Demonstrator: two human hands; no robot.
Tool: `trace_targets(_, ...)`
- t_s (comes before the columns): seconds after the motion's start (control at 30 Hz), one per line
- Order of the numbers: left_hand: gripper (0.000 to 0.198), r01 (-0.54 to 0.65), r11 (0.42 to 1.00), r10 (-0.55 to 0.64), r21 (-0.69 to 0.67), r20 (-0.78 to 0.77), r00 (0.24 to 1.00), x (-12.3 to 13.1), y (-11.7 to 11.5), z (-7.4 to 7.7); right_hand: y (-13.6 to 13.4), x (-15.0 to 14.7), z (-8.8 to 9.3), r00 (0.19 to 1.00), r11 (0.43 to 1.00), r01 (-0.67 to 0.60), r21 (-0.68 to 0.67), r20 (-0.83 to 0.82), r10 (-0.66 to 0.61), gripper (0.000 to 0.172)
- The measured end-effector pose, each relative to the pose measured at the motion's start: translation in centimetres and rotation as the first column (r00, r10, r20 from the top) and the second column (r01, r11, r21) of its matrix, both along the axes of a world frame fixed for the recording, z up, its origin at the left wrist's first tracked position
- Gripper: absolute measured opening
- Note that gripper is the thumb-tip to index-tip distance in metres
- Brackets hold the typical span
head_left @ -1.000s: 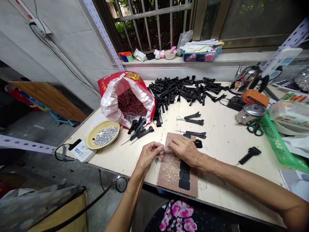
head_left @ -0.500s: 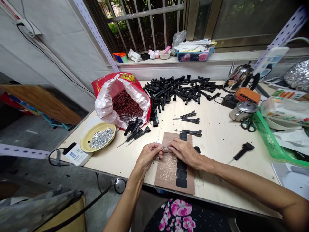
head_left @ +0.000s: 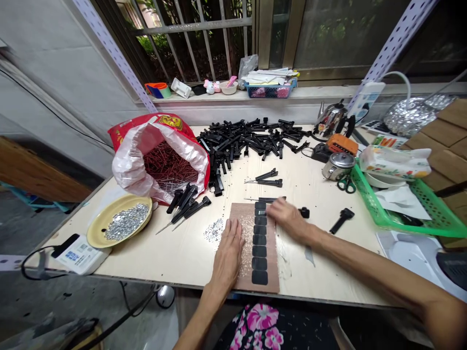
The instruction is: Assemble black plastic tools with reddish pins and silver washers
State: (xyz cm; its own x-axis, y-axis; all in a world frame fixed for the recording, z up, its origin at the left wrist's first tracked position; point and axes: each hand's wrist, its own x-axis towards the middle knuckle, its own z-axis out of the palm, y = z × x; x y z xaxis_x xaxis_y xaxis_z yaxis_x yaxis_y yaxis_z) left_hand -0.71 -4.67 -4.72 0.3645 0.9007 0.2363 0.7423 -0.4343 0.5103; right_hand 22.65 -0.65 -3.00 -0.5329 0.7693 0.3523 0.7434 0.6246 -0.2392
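Observation:
My left hand (head_left: 228,253) lies flat with fingers stretched out on the left edge of a brown board (head_left: 245,228), which carries a row of black patches (head_left: 260,243). A small heap of silver bits (head_left: 213,230) lies just left of its fingertips. My right hand (head_left: 288,219) is at the board's top right corner, blurred, its fingers over the end of a black clip with a pin (head_left: 260,199). A small black part (head_left: 305,212) sits just right of that hand.
A red bag of reddish pins (head_left: 164,163), a yellow plate of silver bits (head_left: 120,223) and several assembled clips (head_left: 186,201) lie to the left. A pile of black clips (head_left: 251,138) fills the back. A green basket (head_left: 401,209), scissors (head_left: 345,184) and a kettle (head_left: 328,119) stand right.
My hands, pinched together over the board's top before, have parted. The left one now lies flat and open; the right one has moved up and right. The view shifted rightward.

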Motion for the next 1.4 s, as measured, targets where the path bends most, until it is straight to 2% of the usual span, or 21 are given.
trace_targets(0.1,0.049,0.012,0.998,-0.007,0.065,-0.07,0.998,0.1,0.0,-0.8,-2.5,-0.2,-0.8,0.984,0.984,-0.178,-0.01,-0.025,0.178,0.028)
trace_targets(0.13,0.049,0.011,0.997,-0.005,0.076,-0.085,0.996,0.0,0.0,-0.9,-2.8,-0.1,-0.9,0.984,0.984,-0.179,-0.015,-0.03,0.178,0.029)
trace_targets(0.23,0.049,0.006,0.996,0.004,0.085,-0.121,0.993,0.0,0.1,-0.8,-2.5,0.4,-0.4,0.996,0.996,-0.079,-0.029,-0.032,0.078,0.031)
trace_targets(0.27,0.049,0.007,0.996,0.004,0.089,-0.125,0.992,0.1,0.1,-0.8,-2.2,0.5,-0.2,0.996,0.995,-0.088,-0.04,-0.023,0.088,0.03)
trace_targets(0.37,0.048,0.008,0.995,0.004,0.102,-0.119,0.993,0.1,0.1,-0.9,-1.7,0.5,0.4,0.975,0.971,-0.22,-0.093,-0.022,0.219,0.029)
trace_targets(0.47,0.048,0.006,0.994,0.006,0.105,-0.114,0.993,0.2,0.1,-1.0,-1.4,0.4,0.9,0.985,0.979,-0.175,-0.101,-0.032,0.172,0.031)
trace_targets(0.53,0.048,0.012,0.995,-0.001,0.102,-0.114,0.994,0.3,0.1,-0.9,-1.7,0.2,1.0,0.981,0.976,-0.196,-0.096,-0.023,0.195,0.031)
trace_targets(0.6,0.048,0.015,0.996,-0.005,0.091,-0.109,0.994,0.3,0.1,-0.8,-2.5,-0.3,0.8,0.936,0.934,-0.35,-0.075,0.01,0.351,0.029)
trace_targets(0.67,0.047,0.01,0.997,-0.003,0.075,-0.104,0.995,0.4,0.0,-0.7,-3.4,-0.7,0.7,0.905,0.903,-0.423,-0.073,0.009,0.425,0.028)
trace_targets(0.73,0.047,0.004,0.998,0.001,0.059,-0.093,0.996,0.4,0.0,-0.6,-3.9,-0.4,0.8,0.925,0.919,-0.38,-0.107,-0.035,0.379,0.027)
trace_targets(0.83,0.048,0.0,0.999,0.002,0.044,-0.064,0.998,0.2,0.0,-0.7,-3.5,2.2,1.9,0.972,0.95,-0.232,-0.21,-0.094,0.216,0.025)
trace_targets(0.93,0.048,-0.002,1.0,0.003,0.03,-0.052,0.999,-0.1,0.0,-1.1,-2.3,6.1,3.7,0.995,0.947,-0.095,-0.308,-0.019,0.093,0.024)
trace_targets(1.03,0.048,-0.016,1.0,0.017,0.019,-0.042,0.999,0.1,-0.1,-1.3,0.0,7.8,5.0,0.996,0.966,0.026,-0.258,0.088,-0.003,0.023)
trace_targets(1.13,0.044,-0.059,0.997,0.058,0.044,0.016,0.998,0.0,-0.2,-0.2,3.6,5.5,5.0,0.992,0.981,0.111,-0.161,0.08,-0.099,0.026)
trace_targets(1.2,0.039,-0.163,0.982,0.156,0.095,0.077,0.985,-0.6,-0.1,1.1,6.2,2.6,4.3,0.988,0.981,0.123,-0.152,0.11,-0.107,0.027)
trace_targets(1.3,0.031,-0.377,0.91,0.362,0.171,0.111,0.925,-2.9,0.4,2.9,9.2,-1.2,2.9,0.961,0.977,0.122,-0.174,0.267,-0.073,0.024)
trace_targets(1.4,0.027,-0.472,0.863,0.47,0.181,0.055,0.881,-5.9,1.1,3.4,10.6,-2.8,1.8,0.932,0.974,0.13,-0.186,0.357,-0.056,0.022)
